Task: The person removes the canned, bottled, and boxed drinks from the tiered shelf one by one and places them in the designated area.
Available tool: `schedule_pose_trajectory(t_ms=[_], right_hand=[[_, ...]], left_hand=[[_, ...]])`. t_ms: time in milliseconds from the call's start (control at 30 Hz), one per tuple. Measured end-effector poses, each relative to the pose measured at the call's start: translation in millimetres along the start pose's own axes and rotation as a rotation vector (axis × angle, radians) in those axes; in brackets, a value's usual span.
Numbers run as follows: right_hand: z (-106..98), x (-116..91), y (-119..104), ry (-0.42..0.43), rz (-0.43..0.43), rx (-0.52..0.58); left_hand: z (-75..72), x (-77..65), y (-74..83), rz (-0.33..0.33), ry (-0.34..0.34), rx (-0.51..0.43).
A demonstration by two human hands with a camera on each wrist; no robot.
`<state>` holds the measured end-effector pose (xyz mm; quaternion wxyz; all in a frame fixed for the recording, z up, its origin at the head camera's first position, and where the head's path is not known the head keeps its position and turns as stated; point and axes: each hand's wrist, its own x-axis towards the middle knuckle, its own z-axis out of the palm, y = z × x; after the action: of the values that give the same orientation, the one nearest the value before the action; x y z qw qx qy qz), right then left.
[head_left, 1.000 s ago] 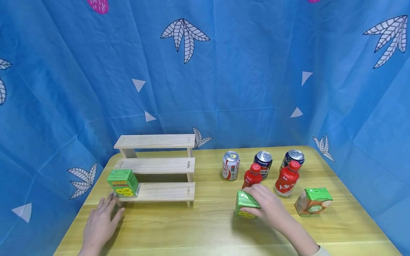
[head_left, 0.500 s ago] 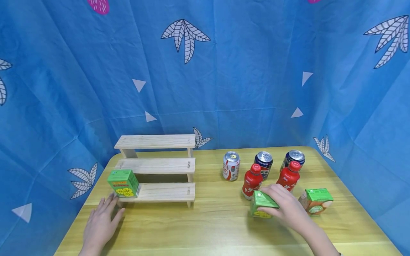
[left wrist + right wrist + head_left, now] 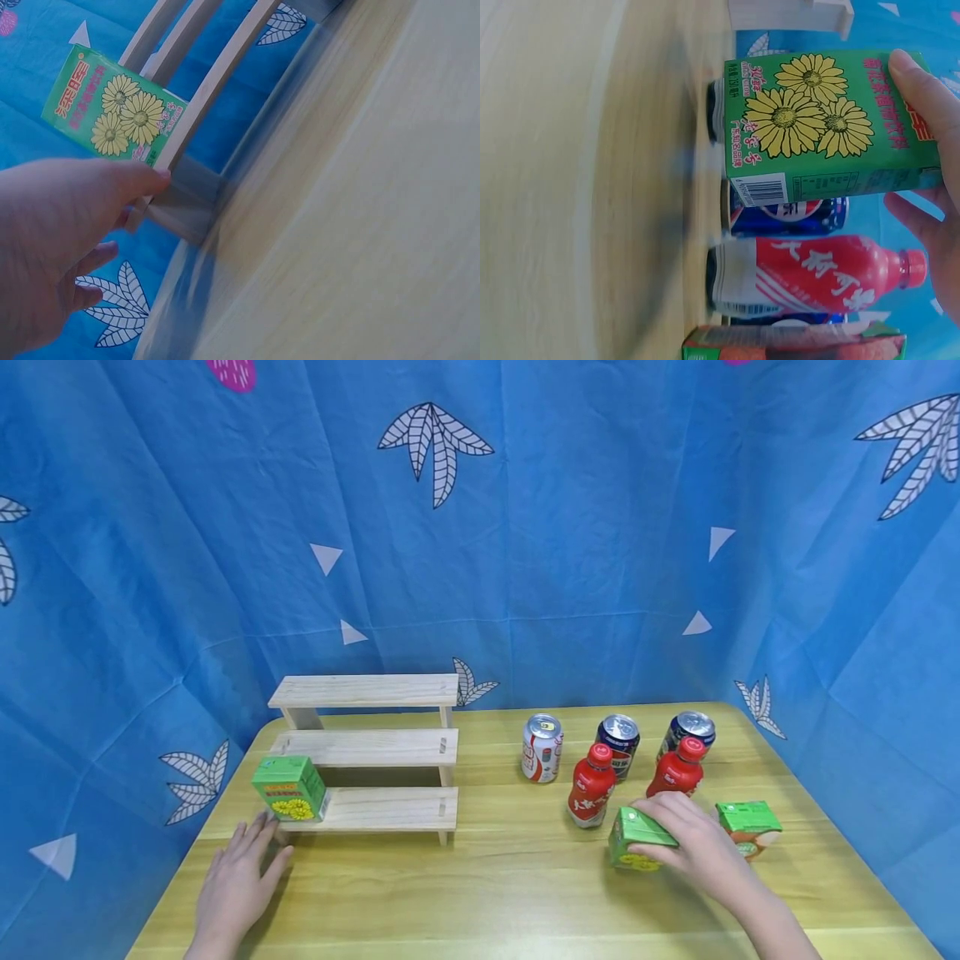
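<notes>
My right hand [image 3: 693, 843] grips a green chrysanthemum tea carton [image 3: 802, 120], thumb on its front face and fingers behind. Its base appears a little above the table, with a shadow below. Behind it stand two red-capped bottles [image 3: 592, 787]; the right one is partly covered by the hand. A brown-and-green drink carton [image 3: 750, 827] is just right of the hand, partly hidden. My left hand [image 3: 236, 885] lies by the lower left corner of the wooden three-step shelf [image 3: 390, 810], fingers extended. A matching tea carton [image 3: 120, 109] stands upright at the left end of the lowest step.
A white-and-red can [image 3: 542, 748] stands between shelf and bottles. Two dark blue cans [image 3: 618, 745] are behind the bottles, partly hidden. A blue patterned cloth [image 3: 570, 527] hangs around the back and sides of the wooden table [image 3: 450, 902].
My right hand has moved rightward with the tea carton, passing in front of the bottles. The left bottle shows fully now, and the brown-and-green carton is more covered. My left hand stays put.
</notes>
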<state>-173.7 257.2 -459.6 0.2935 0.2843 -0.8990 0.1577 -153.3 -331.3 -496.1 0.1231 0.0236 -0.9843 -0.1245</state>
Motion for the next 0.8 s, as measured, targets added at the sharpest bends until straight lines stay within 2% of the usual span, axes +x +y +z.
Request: schedule_pose_trajectory(t_ms=[467, 800], right_hand=[[1.2, -6.6, 16.2, -0.004, -0.041, -0.03], [2.6, -9.7, 19.2, -0.021, -0.047, -0.021]], left_hand=[[0.0, 0.9, -0.5, -0.006, -0.015, 0.001], [-0.2, 1.0, -0.1, -0.012, -0.027, 0.0]])
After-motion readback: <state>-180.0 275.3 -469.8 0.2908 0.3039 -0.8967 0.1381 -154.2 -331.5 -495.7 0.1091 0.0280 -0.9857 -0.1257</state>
